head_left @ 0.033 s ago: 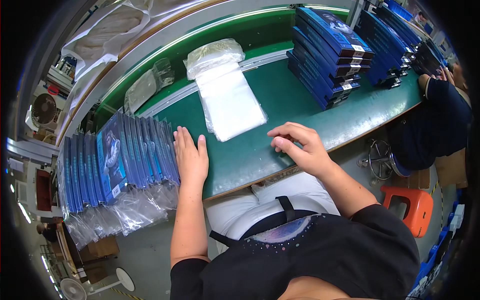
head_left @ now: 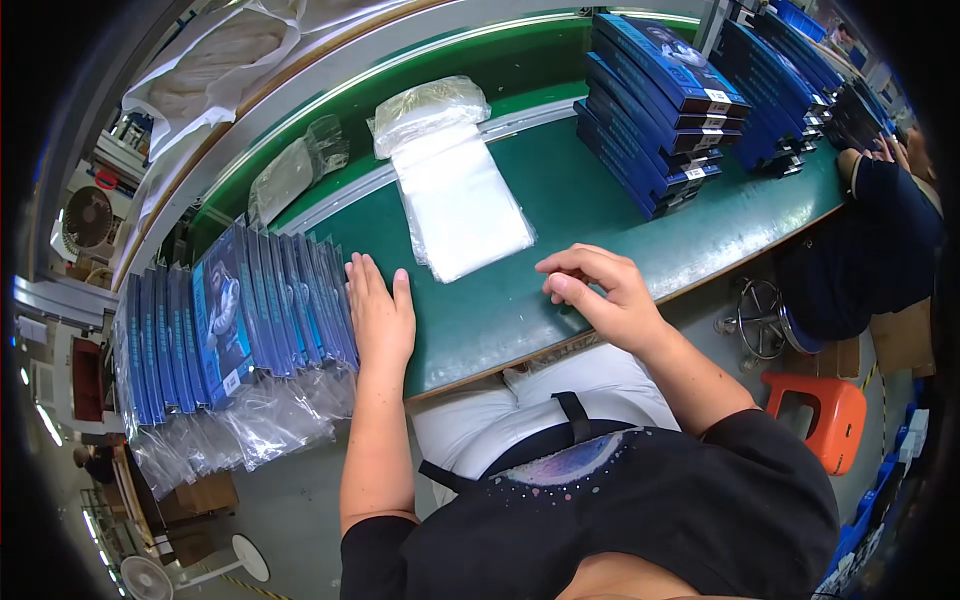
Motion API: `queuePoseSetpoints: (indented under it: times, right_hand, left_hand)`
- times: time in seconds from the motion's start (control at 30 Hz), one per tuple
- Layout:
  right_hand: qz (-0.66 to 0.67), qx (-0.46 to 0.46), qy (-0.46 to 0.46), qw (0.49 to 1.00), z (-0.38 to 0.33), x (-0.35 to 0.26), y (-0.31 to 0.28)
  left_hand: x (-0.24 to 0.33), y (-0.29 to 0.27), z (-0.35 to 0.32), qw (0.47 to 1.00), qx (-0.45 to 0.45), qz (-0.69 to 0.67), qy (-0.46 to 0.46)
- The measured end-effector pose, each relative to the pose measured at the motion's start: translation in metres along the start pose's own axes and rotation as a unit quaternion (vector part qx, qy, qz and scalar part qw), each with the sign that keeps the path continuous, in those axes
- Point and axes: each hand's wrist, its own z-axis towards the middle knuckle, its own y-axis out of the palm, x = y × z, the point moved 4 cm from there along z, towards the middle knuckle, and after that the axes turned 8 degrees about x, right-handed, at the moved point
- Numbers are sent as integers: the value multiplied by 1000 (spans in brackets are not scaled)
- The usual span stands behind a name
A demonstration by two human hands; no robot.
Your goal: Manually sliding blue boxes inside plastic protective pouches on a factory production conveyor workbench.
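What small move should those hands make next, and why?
Perhaps slide the right hand to the plastic bags: it looks empty and is close to them, while the left hand lies beside a row of blue boxes in clear plastic.

Orange stool (head_left: 840, 428) on grey floor (head_left: 290, 510)

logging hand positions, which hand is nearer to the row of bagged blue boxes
Left. The left hand is close beside the right end of the row of bagged blue boxes, contact unclear; the right hand is farther right, at the front edge of the green table.
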Motion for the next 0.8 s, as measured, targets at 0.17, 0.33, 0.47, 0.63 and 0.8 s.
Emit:
queuePoseSetpoints:
  times: [0.17,0.33,0.47,0.63,0.8]
  right_hand:
    - [-6,-3,-5,1000,-2,0,-4]
    - [-1,3,-4,1000,0,1,-7]
    - [2,-14,-22,1000,7,-2,-3]
    - [26,3,1,1000,9,-6,-1]
    - [79,-105,6,991,13,-19,19]
  left_hand:
    - [-14,-7,2,999,1,34,-14]
    - [-33,-10,8,999,3,48,-17]
    - [-45,-17,5,999,7,44,-18]
    - [-41,-31,-7,998,18,-48,46]
    - [-9,-115,-78,917,-228,-327,31]
